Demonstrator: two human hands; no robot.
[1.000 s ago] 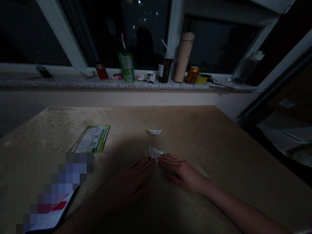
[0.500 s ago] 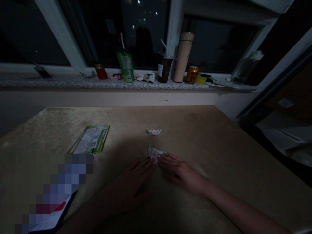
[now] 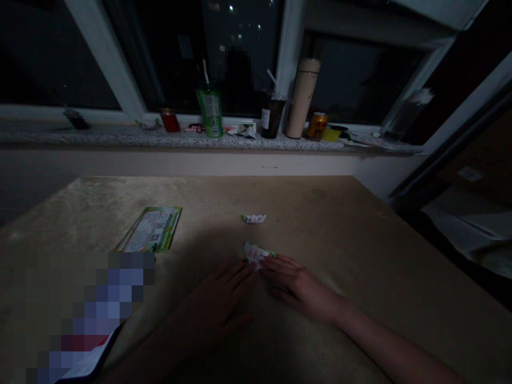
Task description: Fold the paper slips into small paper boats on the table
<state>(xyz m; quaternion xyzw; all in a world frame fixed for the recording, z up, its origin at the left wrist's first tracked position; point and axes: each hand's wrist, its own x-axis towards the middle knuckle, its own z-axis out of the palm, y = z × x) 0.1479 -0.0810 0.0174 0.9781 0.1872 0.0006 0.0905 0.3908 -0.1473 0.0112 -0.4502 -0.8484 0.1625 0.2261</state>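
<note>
A small folded piece of printed paper (image 3: 256, 253) lies on the table between my two hands. My left hand (image 3: 224, 296) rests flat in shadow, its fingers stretched out and the tips at the paper's lower left edge. From the right, my right hand (image 3: 294, 277) lies over the paper's right part with fingers extended, covering some of it. Farther back, a little folded paper boat (image 3: 254, 218) sits by itself, apart from both hands.
Printed leaflets (image 3: 154, 229) lie at the left, above a partly blurred flat device (image 3: 94, 352). Behind the table, the windowsill (image 3: 240, 143) carries a green cup (image 3: 210, 113), a dark cup (image 3: 271, 118), a tall pink flask (image 3: 303, 98), an orange can (image 3: 317, 126) and a red jar (image 3: 170, 121).
The whole view has shifted slightly, so everything sits a little lower and to the right. Both hands stay at the folded paper with almost no visible movement.
</note>
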